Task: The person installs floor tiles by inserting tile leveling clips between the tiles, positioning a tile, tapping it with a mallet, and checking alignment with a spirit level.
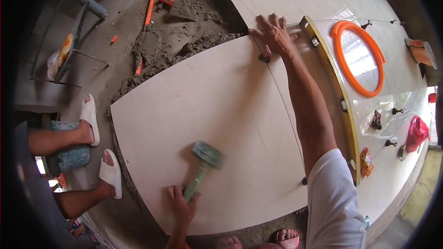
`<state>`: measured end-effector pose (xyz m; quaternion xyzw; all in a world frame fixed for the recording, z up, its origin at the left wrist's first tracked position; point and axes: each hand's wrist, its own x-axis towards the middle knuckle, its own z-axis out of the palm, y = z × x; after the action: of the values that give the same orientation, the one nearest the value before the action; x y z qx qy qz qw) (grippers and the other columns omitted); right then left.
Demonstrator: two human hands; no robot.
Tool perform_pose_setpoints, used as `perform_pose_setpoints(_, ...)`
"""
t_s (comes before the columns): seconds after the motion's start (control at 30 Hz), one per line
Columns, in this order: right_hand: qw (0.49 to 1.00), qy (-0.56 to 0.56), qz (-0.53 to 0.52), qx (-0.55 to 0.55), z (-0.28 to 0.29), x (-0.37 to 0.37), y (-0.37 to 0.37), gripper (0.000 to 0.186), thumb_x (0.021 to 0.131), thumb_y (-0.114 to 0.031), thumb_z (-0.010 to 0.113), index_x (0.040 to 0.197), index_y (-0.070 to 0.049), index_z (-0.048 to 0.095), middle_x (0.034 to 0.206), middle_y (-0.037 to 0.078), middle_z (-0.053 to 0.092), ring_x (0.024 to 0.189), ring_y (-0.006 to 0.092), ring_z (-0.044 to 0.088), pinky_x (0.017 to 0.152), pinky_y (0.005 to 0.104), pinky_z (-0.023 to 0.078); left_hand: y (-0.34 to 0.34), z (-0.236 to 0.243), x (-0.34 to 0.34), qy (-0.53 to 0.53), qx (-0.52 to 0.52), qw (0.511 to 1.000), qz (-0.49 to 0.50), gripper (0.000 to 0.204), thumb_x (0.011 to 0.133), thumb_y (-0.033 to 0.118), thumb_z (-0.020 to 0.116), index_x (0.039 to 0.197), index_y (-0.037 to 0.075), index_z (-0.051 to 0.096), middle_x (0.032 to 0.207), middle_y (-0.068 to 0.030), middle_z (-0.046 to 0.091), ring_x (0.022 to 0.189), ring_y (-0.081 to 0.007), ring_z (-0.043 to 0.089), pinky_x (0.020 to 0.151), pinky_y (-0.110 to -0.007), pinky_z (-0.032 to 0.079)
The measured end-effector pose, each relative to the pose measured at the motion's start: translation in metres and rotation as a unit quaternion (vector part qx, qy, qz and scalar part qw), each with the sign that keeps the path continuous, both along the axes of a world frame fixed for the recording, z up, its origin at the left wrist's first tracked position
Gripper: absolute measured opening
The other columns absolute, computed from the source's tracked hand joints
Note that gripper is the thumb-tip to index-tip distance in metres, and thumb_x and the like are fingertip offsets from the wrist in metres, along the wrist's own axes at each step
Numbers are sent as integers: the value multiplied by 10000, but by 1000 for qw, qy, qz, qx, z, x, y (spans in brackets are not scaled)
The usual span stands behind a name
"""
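Note:
My left hand (182, 206) is closed round the green handle of a mallet (207, 155). Its dark greenish head, slightly blurred, is over a large cream floor tile (198, 101). Far ahead, my right hand (277, 36) presses down with fingers spread, near the far corner of that tile and across the joint with the neighbouring tiles. A small dark tile-levelling clip with a pinkish top (265, 55) stands in the joint just below this hand. To the right of my right forearm lies a long yellow spirit level (333, 87).
Wet mortar (194, 46) with a trowel (183, 11) borders the tile at the far left. A coiled orange hose (338, 60), more clips and a pink bag (417, 133) lie on the right-hand tiles. Another person's feet in white slippers (110, 175) are at left, beside a metal frame (78, 41).

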<state>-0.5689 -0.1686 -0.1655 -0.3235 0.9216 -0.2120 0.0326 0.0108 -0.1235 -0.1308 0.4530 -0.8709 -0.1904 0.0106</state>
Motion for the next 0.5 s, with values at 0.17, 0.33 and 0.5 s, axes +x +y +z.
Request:
perform_pose_setpoints(0.17, 1000, 0, 19, -4, -5, -6, 3, 636, 827, -665, 543, 1371, -338, 496, 1534, 73, 286, 1435, 382, 169, 956, 825, 212, 1, 2, 0, 21, 22, 999, 10, 581, 766, 504, 752, 952, 10, 510, 985, -173, 465, 912, -385, 495, 759, -475, 413)
perform_pose_setpoints(0.33, 971, 146, 167, 87, -26, -16, 15, 472, 886, -565, 514, 1308, -357, 546, 1527, 18, 317, 1424, 374, 208, 944, 836, 222, 0, 4, -2, 16, 38, 999, 18, 586, 766, 492, 755, 971, 2, 508, 990, -184, 461, 925, -398, 492, 781, -488, 414)
perform_pose_setpoints(0.5, 947, 211, 221, 97, -36, -21, 38, 453, 878, -479, 575, 1305, -328, 557, 1522, -37, 369, 1423, 321, 281, 996, 806, 201, -1, 7, -5, 11, 19, 1000, 19, 597, 751, 467, 777, 1017, 0, 517, 1039, -207, 473, 967, -425, 498, 802, -501, 420)
